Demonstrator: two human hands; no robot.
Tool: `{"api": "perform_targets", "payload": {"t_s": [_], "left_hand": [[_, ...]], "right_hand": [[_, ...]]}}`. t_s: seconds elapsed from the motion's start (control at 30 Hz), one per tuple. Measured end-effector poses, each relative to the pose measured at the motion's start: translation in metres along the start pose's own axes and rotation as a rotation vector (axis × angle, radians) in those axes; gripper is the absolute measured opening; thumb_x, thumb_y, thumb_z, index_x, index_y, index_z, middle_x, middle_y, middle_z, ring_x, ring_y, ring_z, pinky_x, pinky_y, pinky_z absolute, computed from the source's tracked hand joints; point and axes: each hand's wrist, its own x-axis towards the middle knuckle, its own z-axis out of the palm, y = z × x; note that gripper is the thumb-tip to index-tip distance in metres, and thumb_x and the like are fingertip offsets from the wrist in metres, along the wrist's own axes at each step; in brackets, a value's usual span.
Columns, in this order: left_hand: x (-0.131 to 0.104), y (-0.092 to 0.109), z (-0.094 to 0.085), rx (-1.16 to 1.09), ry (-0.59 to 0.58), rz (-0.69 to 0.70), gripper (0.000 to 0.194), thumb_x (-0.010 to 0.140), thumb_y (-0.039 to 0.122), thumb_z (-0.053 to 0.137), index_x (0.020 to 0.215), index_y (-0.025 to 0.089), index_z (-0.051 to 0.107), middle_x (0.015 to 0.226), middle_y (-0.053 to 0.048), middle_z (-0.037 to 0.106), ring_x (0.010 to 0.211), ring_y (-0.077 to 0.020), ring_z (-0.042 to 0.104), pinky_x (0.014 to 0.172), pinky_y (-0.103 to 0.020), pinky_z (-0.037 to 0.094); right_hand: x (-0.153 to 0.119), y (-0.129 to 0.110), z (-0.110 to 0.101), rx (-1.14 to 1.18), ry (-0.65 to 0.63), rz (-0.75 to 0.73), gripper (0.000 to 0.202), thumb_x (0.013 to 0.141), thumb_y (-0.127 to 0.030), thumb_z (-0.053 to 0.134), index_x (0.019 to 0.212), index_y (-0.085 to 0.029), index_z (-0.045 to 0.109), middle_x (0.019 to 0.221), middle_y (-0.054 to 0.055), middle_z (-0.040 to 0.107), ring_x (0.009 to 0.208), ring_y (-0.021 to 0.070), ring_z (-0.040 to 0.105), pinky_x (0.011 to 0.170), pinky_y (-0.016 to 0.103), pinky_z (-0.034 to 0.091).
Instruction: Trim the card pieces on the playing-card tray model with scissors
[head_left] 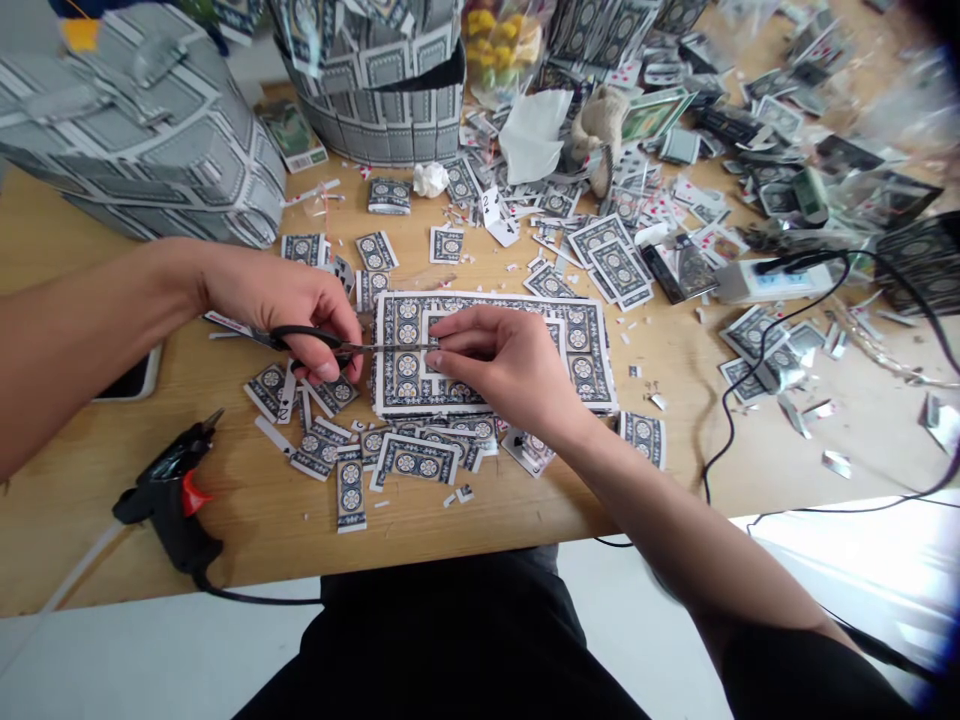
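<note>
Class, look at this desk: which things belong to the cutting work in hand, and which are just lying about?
In use:
left hand holding scissors
right hand pinching a card piece
card panel beneath

Lying about:
glue gun
power strip
crumpled paper
loose cards
phone

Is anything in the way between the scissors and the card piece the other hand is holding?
Nothing visible. The scissors in the left hand reach straight to the small card piece pinched by the right hand, above the card panel.

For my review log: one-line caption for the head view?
Left hand works scissors at a card piece pinched by right hand over a card panel, glue gun nearby.
</note>
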Motion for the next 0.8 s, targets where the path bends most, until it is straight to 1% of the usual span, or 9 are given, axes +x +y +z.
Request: {"api": "perform_targets", "payload": {"t_s": [0.03,0.07,0.13,0.23,0.47,0.53,0.63,0.73,0.8], "left_hand": [[-0.0004,0.0004,-0.0004,0.008,-0.029,0.03,0.045,0.062,0.057,0.096,0.087,0.021,0.085,0.07,-0.004,0.073,0.069,-0.0217,0.071,0.069,-0.03,0.057],[-0.0008,0.001,-0.0009,0.026,-0.063,0.029,0.045,0.064,0.057,0.095,0.09,0.021,0.086,0.072,-0.004,0.074,0.07,-0.0219,0.071,0.069,-0.03,0.057],[-0.0015,0.0023,-0.0021,0.07,-0.115,-0.048,0.05,0.066,0.058,0.093,0.099,0.022,0.088,0.079,-0.007,0.078,0.075,-0.0243,0.073,0.072,-0.033,0.058],[-0.0017,0.0041,-0.0033,0.094,-0.135,-0.163,0.058,0.066,0.06,0.092,0.109,0.022,0.087,0.089,-0.01,0.08,0.085,-0.0295,0.075,0.078,-0.038,0.059],[0.0024,0.0046,-0.001,0.088,-0.107,-0.195,0.053,0.063,0.058,0.094,0.102,0.024,0.088,0.087,-0.011,0.081,0.086,-0.0318,0.075,0.081,-0.042,0.061],[0.0031,0.0036,-0.0007,0.076,-0.106,-0.184,0.051,0.063,0.056,0.095,0.102,0.023,0.088,0.087,-0.01,0.081,0.086,-0.032,0.075,0.081,-0.043,0.061],[0.0038,0.001,-0.0016,0.04,-0.143,-0.135,0.048,0.066,0.055,0.094,0.102,0.023,0.088,0.084,-0.01,0.08,0.08,-0.0297,0.074,0.077,-0.041,0.06],[0.0048,-0.0024,-0.0025,0.023,-0.177,-0.077,0.045,0.07,0.054,0.093,0.101,0.021,0.087,0.081,-0.009,0.08,0.073,-0.0257,0.072,0.07,-0.037,0.06],[0.0056,-0.0042,-0.0017,-0.014,-0.185,-0.042,0.045,0.071,0.051,0.094,0.1,0.018,0.085,0.077,-0.007,0.078,0.069,-0.0228,0.071,0.066,-0.033,0.06]], "right_hand": [[0.0001,0.0003,0.0001,0.002,0.001,0.0,0.036,0.073,-0.032,0.097,0.1,-0.017,0.079,0.089,0.007,0.085,0.088,0.0234,0.083,0.085,0.038,0.067],[0.0001,0.0006,0.0003,0.002,0.002,0.001,0.036,0.073,-0.032,0.097,0.1,-0.017,0.079,0.089,0.006,0.085,0.088,0.0234,0.083,0.085,0.038,0.067],[0.0002,0.0012,0.0005,0.002,0.0,-0.002,0.035,0.074,-0.031,0.097,0.1,-0.017,0.079,0.089,0.006,0.085,0.088,0.0234,0.083,0.085,0.038,0.067],[0.0001,0.0011,0.0007,0.0,-0.001,-0.006,0.033,0.075,-0.029,0.096,0.1,-0.017,0.079,0.088,0.006,0.086,0.088,0.0231,0.083,0.085,0.038,0.067],[-0.0007,-0.0016,0.0,-0.004,0.0,0.015,0.034,0.073,-0.029,0.097,0.1,-0.017,0.08,0.088,0.006,0.085,0.087,0.023,0.083,0.084,0.037,0.067],[-0.0006,-0.0015,0.0,-0.007,0.0,0.015,0.034,0.074,-0.029,0.097,0.1,-0.017,0.08,0.089,0.007,0.085,0.088,0.0231,0.083,0.084,0.037,0.067],[-0.0003,-0.001,0.0005,0.004,0.002,0.011,0.034,0.074,-0.029,0.097,0.1,-0.017,0.08,0.089,0.007,0.085,0.087,0.023,0.083,0.084,0.037,0.067],[0.0003,-0.0006,0.0009,0.017,0.002,0.009,0.035,0.072,-0.029,0.097,0.1,-0.016,0.08,0.087,0.007,0.085,0.086,0.023,0.083,0.083,0.037,0.068],[0.0005,-0.0003,0.0008,0.014,0.004,0.005,0.036,0.072,-0.03,0.098,0.099,-0.016,0.08,0.087,0.007,0.085,0.086,0.0232,0.083,0.083,0.037,0.068]]}}
